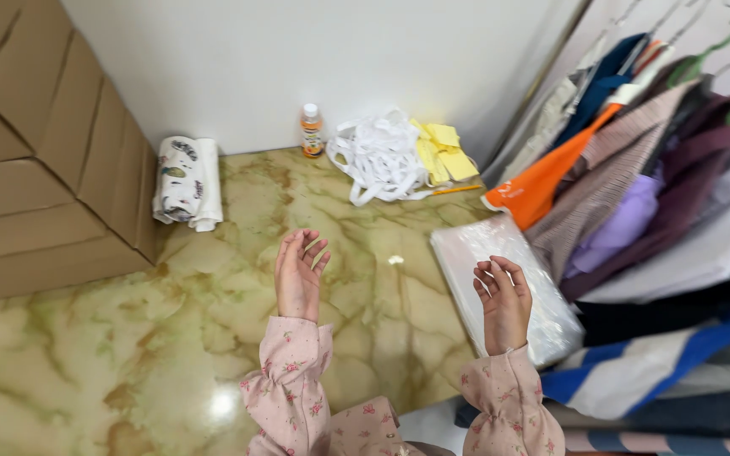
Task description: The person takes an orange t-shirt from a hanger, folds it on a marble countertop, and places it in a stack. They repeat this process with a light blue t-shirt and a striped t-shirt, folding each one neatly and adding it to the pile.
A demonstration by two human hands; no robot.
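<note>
**Empty hands over a slick floor, lots of stuff around the edges**

Both hands are up in the air with nothing in them. The left hand (299,274) is open, fingers loosely curled, palm turned inward. The right hand (503,304) is the same: open, fingers bent, holding nothing. Nearest thing is the flat plastic-wrapped pack (500,283) lying on the floor just under and beside the right hand, its far edge against the pile of clothes (635,219).

What I'd worry about: that wrap looks slippery, and the marble floor (128,355) is glossy, so I reckon a one-handed grab could let the pack slide or flop. The clothes hang over its right side, so pulling it out could drag fabric along.

Containers: the bottle (312,130) stands upright by the wall, capped, with orange liquid in it. It's just beside the tangle of white straps (378,156), so a tug on those might tip it. The cardboard boxes (35,160) at left are shut; can't tell what's inside.
</note>
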